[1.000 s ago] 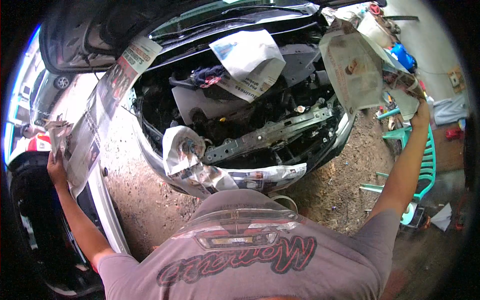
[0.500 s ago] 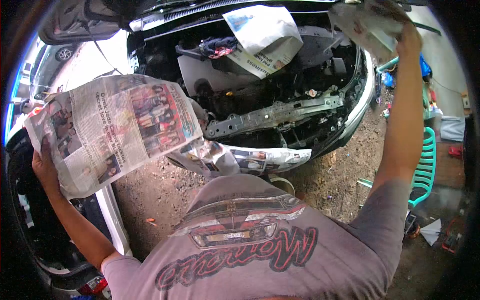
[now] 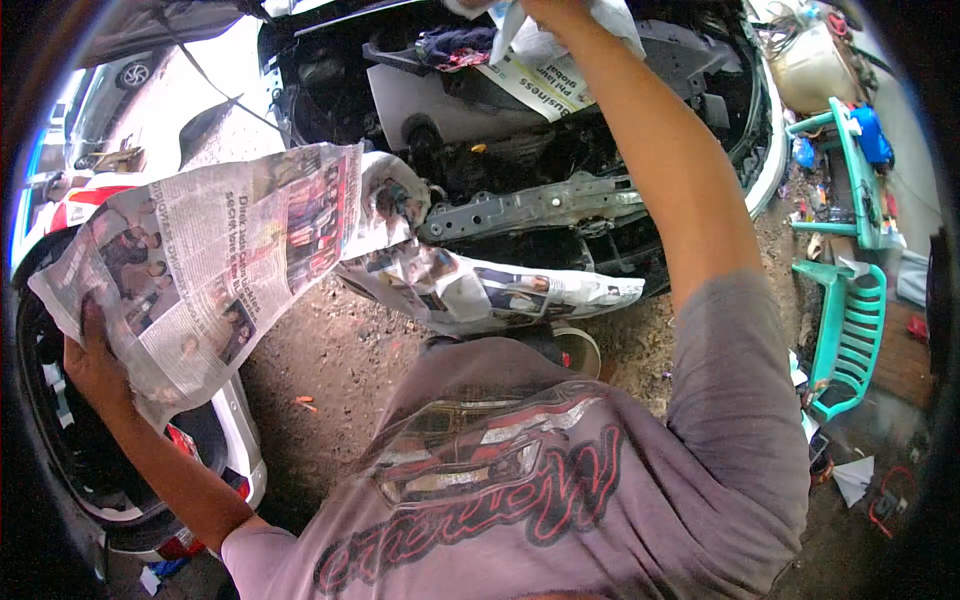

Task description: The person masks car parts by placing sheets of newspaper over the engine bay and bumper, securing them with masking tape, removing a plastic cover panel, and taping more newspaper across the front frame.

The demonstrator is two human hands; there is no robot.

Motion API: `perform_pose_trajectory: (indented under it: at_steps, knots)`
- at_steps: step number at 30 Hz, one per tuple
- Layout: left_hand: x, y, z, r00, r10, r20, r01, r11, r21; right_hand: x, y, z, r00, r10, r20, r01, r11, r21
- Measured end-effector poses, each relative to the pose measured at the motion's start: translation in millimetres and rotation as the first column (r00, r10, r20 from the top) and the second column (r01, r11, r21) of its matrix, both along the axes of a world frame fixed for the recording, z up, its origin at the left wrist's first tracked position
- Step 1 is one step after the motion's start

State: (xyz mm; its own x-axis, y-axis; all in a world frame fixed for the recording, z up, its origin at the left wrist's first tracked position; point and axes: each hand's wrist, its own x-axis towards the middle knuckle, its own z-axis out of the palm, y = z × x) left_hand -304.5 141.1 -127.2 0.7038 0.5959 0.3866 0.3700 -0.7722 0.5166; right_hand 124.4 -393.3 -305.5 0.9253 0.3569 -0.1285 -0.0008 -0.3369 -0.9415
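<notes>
My hands are wide apart. My left hand (image 3: pixel 97 365) is clamped on the newspaper (image 3: pixel 205 275), which spreads out rightward from my fingers. My right hand (image 3: pixel 555 12), cut off by the top edge, is up by another sheet (image 3: pixel 615 25); I can't tell what it grips. Between them lies a metal bar (image 3: pixel 530 210).

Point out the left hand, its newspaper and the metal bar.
Left hand (image 3: pixel 97 366): head view, middle of the hand.
Newspaper (image 3: pixel 203 275): head view, middle of the printed sheet.
Metal bar (image 3: pixel 515 210): head view, near mid-length.
</notes>
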Motion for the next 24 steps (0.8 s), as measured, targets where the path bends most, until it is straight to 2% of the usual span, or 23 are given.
perform_pose_trajectory:
  at_steps: [1,5,8,9,10,11,12,13,14,16,17,18,20,21,22,23,24]
  knots:
    - [1.0,-6.6,3.2,0.999,-0.050,-0.008,0.051,0.999,0.017,0.9,5.6,-3.2,0.999,0.020,-0.026,-0.020,1.000,-0.011]
    - [-2.1,-37.2,11.1,0.998,-0.057,-0.021,0.057,0.998,-0.029,-4.0,9.5,-6.3,0.990,0.077,-0.122,-0.086,0.994,-0.069]
    - [17.4,-53.4,-9.7,0.995,-0.084,-0.055,0.082,0.996,-0.040,12.9,0.5,-31.9,0.970,0.081,-0.229,-0.102,0.991,-0.082]
    - [25.4,-57.2,-22.0,0.993,-0.113,-0.021,0.110,0.986,-0.122,21.4,-4.1,-51.2,0.996,0.052,-0.067,-0.067,0.967,-0.248]
    - [31.5,-60.7,-28.2,0.990,-0.141,0.014,0.141,0.970,-0.200,31.6,-9.9,-79.9,0.997,0.042,-0.070,-0.058,0.967,-0.248]
    - [35.7,-63.6,-30.5,0.988,-0.152,0.013,0.152,0.968,-0.201,41.1,-16.9,-111.9,0.911,0.125,0.393,0.084,0.876,-0.475]
    - [39.4,-66.1,-32.6,0.961,-0.271,0.051,0.275,0.932,-0.234,46.0,-26.1,-128.2,0.619,0.305,0.724,0.315,0.748,-0.584]
    - [42.4,-68.6,-33.3,0.920,-0.382,0.094,0.393,0.881,-0.263,5.5,-43.4,-100.4,0.792,0.172,0.586,0.172,0.858,-0.484]
    - [44.7,-65.5,-36.4,0.916,-0.390,0.093,0.400,0.877,-0.266,-59.5,-61.6,-66.0,0.920,0.072,0.385,0.064,0.942,-0.330]
    - [50.4,-50.5,-48.2,0.840,-0.497,0.218,0.541,0.730,-0.417,-123.4,-94.1,-70.3,0.958,0.186,0.219,-0.122,0.953,-0.276]
    - [56.5,-44.8,-56.6,0.836,-0.504,0.219,0.547,0.725,-0.418,-141.7,-97.7,-90.4,0.939,0.320,0.124,-0.237,0.867,-0.439]
    - [63.2,-40.5,-65.9,0.817,-0.497,0.292,0.576,0.694,-0.431,-161.1,-101.4,-115.3,0.904,0.428,0.008,-0.346,0.741,-0.576]
    - [83.6,-49.5,-82.7,0.786,-0.501,0.362,0.618,0.648,-0.444,-224.2,-95.6,-147.5,0.931,0.328,-0.162,-0.360,0.900,-0.244]
    - [98.0,-61.7,-92.9,0.792,-0.485,0.371,0.610,0.631,-0.479,-245.5,-87.9,-194.1,0.915,0.283,-0.288,-0.304,0.952,-0.031]
    - [112.5,-67.2,-105.7,0.809,-0.467,0.358,0.588,0.628,-0.510,-259.9,-79.2,-231.4,0.873,0.263,-0.411,-0.207,0.962,0.176]
    - [125.6,-71.9,-121.8,0.838,-0.446,0.313,0.543,0.631,-0.554,-264.8,-69.6,-238.9,0.874,0.253,-0.415,-0.195,0.965,0.177]
    - [137.5,-76.8,-139.0,0.867,-0.423,0.265,0.492,0.631,-0.600,-268.9,-59.2,-244.8,0.851,0.258,-0.456,-0.069,0.918,0.391]
